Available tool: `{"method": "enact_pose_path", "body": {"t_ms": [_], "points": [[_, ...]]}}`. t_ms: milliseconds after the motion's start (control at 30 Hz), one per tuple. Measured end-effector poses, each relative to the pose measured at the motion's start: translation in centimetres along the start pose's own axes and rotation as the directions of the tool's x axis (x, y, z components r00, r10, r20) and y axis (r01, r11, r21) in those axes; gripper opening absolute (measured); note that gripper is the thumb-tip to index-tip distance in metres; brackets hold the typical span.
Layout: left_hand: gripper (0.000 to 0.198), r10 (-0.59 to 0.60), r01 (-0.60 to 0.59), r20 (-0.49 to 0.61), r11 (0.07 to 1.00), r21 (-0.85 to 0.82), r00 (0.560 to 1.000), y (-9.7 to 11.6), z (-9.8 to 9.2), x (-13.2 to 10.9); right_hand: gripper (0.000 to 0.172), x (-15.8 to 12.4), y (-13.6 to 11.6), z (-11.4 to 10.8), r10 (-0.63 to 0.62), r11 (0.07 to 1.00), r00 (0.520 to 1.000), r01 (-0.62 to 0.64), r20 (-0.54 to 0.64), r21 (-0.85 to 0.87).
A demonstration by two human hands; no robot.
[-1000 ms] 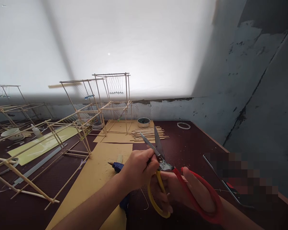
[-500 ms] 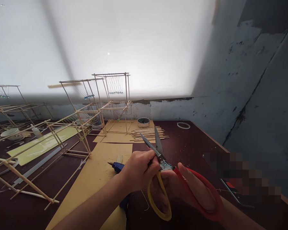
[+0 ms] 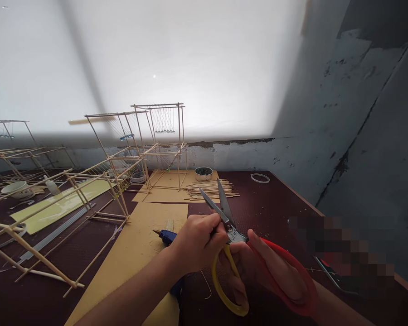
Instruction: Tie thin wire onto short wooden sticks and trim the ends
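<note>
My right hand (image 3: 268, 271) grips a pair of scissors (image 3: 224, 213) by their handles, one yellow loop and one red loop. The blades stand partly apart and point up and away from me. My left hand (image 3: 195, 242) is closed in a pinch right at the base of the blades; what its fingertips hold is too small to make out. A blue glue gun (image 3: 166, 236) lies on the brown card just under my left wrist.
Frames of thin wooden sticks (image 3: 98, 181) stand at the left and centre back. A bundle of loose sticks (image 3: 212, 189), a small round tin (image 3: 203, 172) and a white ring (image 3: 260, 178) lie behind. A wall runs along the right.
The scissor handles have drawn closer together and the blades have narrowed slightly. Both hands stay in about the same place.
</note>
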State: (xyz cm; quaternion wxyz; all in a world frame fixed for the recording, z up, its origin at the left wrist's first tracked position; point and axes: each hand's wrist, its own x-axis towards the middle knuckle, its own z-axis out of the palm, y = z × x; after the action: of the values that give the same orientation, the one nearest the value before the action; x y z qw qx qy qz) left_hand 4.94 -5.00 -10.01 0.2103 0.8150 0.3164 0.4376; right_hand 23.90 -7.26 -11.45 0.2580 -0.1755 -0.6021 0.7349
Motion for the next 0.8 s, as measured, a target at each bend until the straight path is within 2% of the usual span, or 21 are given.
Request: {"method": "enact_pose_path", "body": {"t_ms": [300, 467, 600, 800], "points": [[0.028, -0.002, 0.002, -0.006, 1.0, 0.014, 1.0, 0.15, -0.09, 0.28, 0.079, 0.05, -0.28, 0.15, 0.045, 0.998, 0.999, -0.046, 0.03, 0.039], [0.028, 0.004, -0.004, -0.011, 1.0, 0.021, 1.0, 0.02, -0.02, 0.27, 0.083, 0.18, -0.37, 0.15, -0.008, 1.0, 1.0, 0.008, 0.017, 0.001], [0.027, -0.006, 0.006, -0.014, 1.0, 0.022, 1.0, -0.17, 0.02, 0.13, 0.084, 0.4, -0.08, 0.23, -0.013, 0.999, 1.0, 0.012, 0.021, 0.042], [0.027, -0.001, 0.001, -0.005, 1.0, -0.001, 1.0, -0.37, 0.17, 0.08, 0.086, 0.15, -0.03, 0.25, 0.024, 1.0, 0.999, -0.024, -0.026, 0.014]]}}
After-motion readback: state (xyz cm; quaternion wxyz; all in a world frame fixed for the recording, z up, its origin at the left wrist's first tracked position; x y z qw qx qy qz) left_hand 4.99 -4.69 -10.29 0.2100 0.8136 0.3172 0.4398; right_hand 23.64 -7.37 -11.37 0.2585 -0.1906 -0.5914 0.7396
